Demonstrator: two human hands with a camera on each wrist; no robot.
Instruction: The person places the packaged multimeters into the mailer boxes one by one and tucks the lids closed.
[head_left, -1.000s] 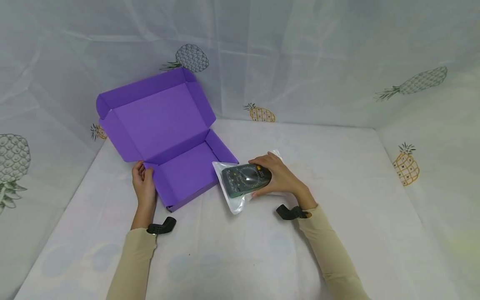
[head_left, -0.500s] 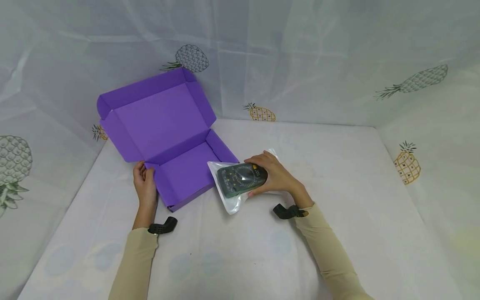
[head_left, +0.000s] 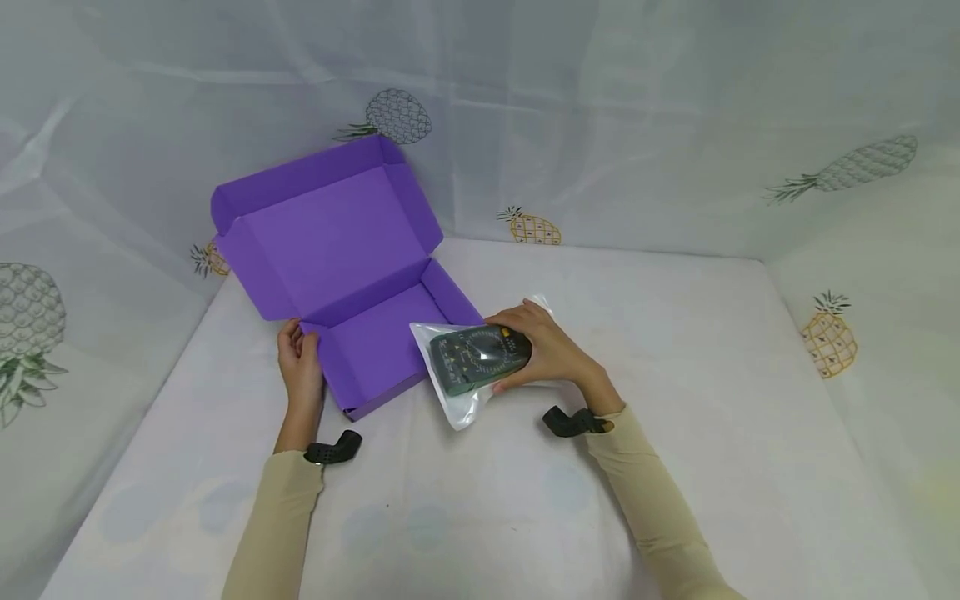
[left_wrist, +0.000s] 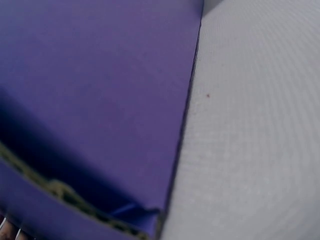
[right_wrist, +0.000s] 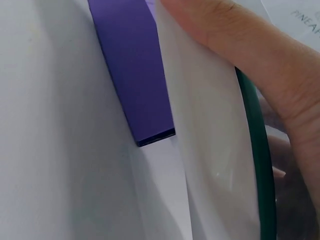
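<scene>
An opened purple cardboard box (head_left: 386,346) lies at the left with its lid raised toward the back. My left hand (head_left: 302,371) grips the box's left side wall near the hinge, fingers curled and thumb at the edge. In my right hand (head_left: 547,346) is a dark green multimeter (head_left: 476,358) inside a plastic bag (head_left: 459,410) with a clear front and white back. Thumb and fingers span the meter's right end. The bag's left part overlaps the box's front right wall in the head view. In the right wrist view, the box's purple wall (right_wrist: 132,70) shows beyond the bag.
A white cloth covers the table (head_left: 675,350). Pineapple-printed curtain (head_left: 645,125) hangs behind and along both sides, close behind the raised lid. Each wrist carries a black camera mount (head_left: 333,448).
My right hand has carried the bagged multimeter a little left, closer over the box's front right side. The left hand keeps its place on the box. The head view has shifted slightly.
</scene>
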